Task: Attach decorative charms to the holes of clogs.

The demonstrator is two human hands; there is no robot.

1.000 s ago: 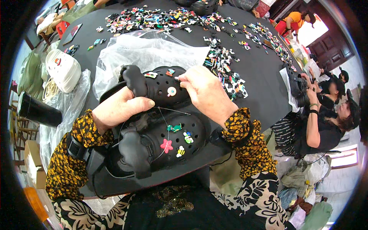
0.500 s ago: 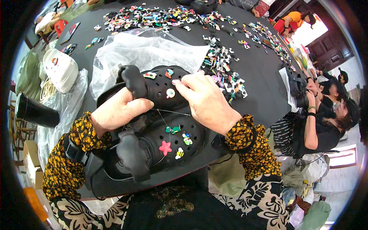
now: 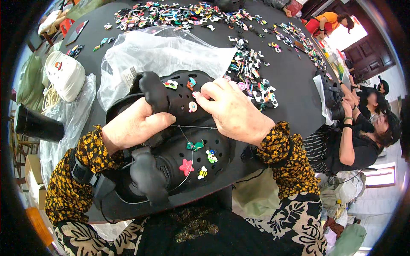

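Two black clogs with holes in their tops lie side by side before me. My left hand (image 3: 139,123) grips the far clog (image 3: 179,102), its fingers inside the opening and its thumb along the edge. Over that clog's toe, my right hand (image 3: 235,109) is closed in a pinch; whatever its fingertips hold is hidden. Several small charms sit on the far clog, among them a round pale one (image 3: 193,106). The near clog (image 3: 220,145) carries a pink starfish charm (image 3: 186,167), a bee charm (image 3: 203,172) and a green charm (image 3: 195,146). A thin cord crosses both clogs.
Clear plastic bags (image 3: 162,51) lie behind the clogs and at the left. Heaps of loose charms (image 3: 171,17) cover the table's far side and right middle. At the left are a white clog (image 3: 66,77) and a black cylinder (image 3: 39,123). A person (image 3: 363,141) works at the right.
Both clogs and my hands sit slightly farther right in view. The far clog has turned a little under my hands, and my right hand stays at its toe.
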